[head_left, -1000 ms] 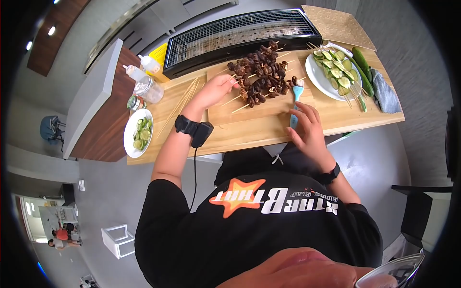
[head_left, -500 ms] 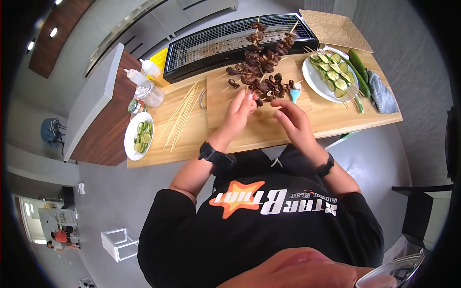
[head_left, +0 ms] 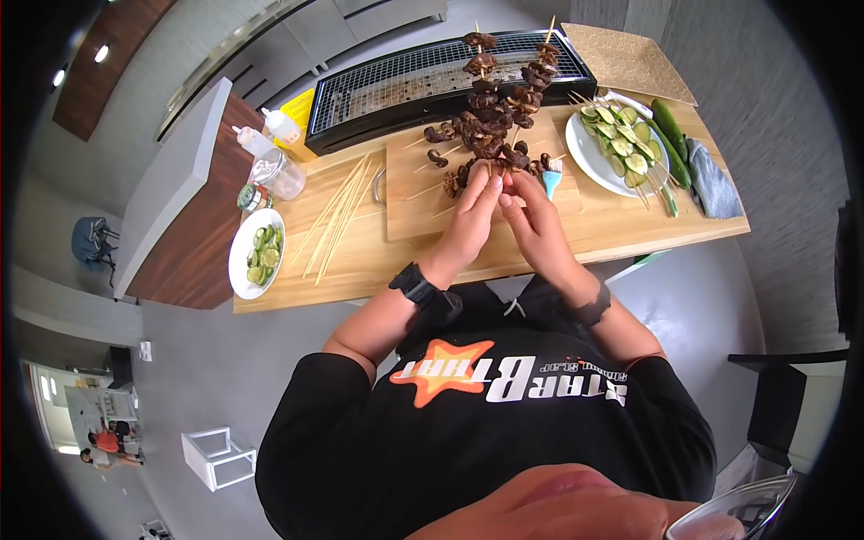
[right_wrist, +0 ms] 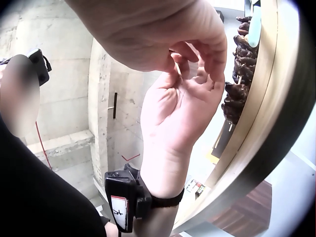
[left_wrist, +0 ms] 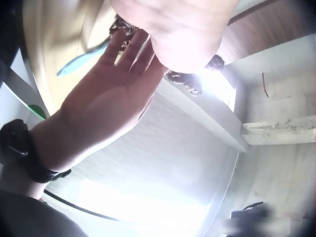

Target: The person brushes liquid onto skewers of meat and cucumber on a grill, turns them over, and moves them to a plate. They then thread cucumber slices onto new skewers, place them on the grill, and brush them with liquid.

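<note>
Two bamboo skewers threaded with dark brown mushroom pieces, a left mushroom skewer (head_left: 481,65) and a right mushroom skewer (head_left: 538,74), stand tilted up over the cutting board, spreading apart at their tips. My left hand (head_left: 470,214) pinches their lower ends. Thumb and fingers of my right hand (head_left: 542,232) meet it there and pinch at the same ends. Between the fingertips a bare skewer end (right_wrist: 177,69) shows in the right wrist view. More mushroom skewers (head_left: 439,133) lie on the cutting board (head_left: 416,211), partly hidden behind the hands. A blue basting brush (head_left: 552,184) lies right of them.
Behind the board stands a black grill (head_left: 387,94). At right are a plate (head_left: 583,162) of cucumber skewers, whole cucumbers (head_left: 668,135) and a grey cloth (head_left: 713,180). Bare skewers (head_left: 337,220), a bowl (head_left: 238,261) of cucumber slices and bottles (head_left: 281,126) stand left.
My left hand has lifted two mushroom skewers off the board and tipped them upright, moving right. My right hand has left the basting brush and come in to the skewers' lower ends.
</note>
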`<action>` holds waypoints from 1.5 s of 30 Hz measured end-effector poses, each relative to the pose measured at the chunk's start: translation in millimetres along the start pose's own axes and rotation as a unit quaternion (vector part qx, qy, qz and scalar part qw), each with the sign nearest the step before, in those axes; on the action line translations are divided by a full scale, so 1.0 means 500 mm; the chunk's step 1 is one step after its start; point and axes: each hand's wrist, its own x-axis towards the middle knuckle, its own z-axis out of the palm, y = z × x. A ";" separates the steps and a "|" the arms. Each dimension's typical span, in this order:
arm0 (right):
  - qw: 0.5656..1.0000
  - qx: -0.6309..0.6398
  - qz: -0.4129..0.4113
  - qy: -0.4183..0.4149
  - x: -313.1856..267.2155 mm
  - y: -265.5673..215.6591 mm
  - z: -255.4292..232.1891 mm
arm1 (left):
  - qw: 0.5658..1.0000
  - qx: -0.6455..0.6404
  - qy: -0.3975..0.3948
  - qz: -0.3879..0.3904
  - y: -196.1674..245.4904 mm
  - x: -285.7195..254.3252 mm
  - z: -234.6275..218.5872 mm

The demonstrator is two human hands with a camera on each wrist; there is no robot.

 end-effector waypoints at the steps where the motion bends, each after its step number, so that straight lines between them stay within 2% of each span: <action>1: 1.000 -0.006 0.011 -0.020 -0.004 0.014 -0.005 | 1.000 -0.003 0.007 -0.006 0.000 0.001 0.003; 2: 0.999 -0.012 0.022 -0.040 -0.005 0.018 -0.008 | 1.000 -0.006 0.014 -0.012 0.005 0.001 0.008; 5: 0.992 0.067 0.101 -0.043 -0.005 0.005 -0.009 | 0.994 -0.059 -0.025 -0.092 0.026 0.000 0.006; 14: 0.981 0.153 0.098 -0.070 0.010 0.015 -0.017 | 0.973 -0.149 -0.089 -0.155 0.017 0.018 -0.020; 17: 0.983 0.144 0.091 -0.071 0.011 0.018 -0.018 | 0.965 -0.167 -0.099 -0.177 0.017 0.025 -0.028; 20: 0.979 0.157 0.111 -0.062 0.008 0.003 -0.016 | 0.964 -0.158 -0.130 -0.171 0.037 0.027 -0.028; 26: 0.972 0.173 0.131 -0.092 0.005 0.014 -0.028 | 0.966 -0.160 -0.135 -0.153 0.051 0.025 -0.017; 32: 0.945 0.223 0.199 -0.134 0.002 0.001 -0.043 | 0.971 -0.101 -0.148 -0.157 0.042 0.029 -0.014; 35: 0.932 0.251 0.227 -0.128 0.001 -0.013 -0.047 | 0.984 -0.073 -0.110 -0.123 0.052 0.023 0.006; 41: 0.944 0.219 0.203 -0.142 -0.005 0.001 -0.065 | 0.974 -0.026 -0.183 -0.128 0.050 0.038 -0.006; 45: 0.941 0.214 0.218 -0.144 -0.004 -0.016 -0.113 | 0.970 -0.022 -0.220 -0.101 0.063 0.043 0.002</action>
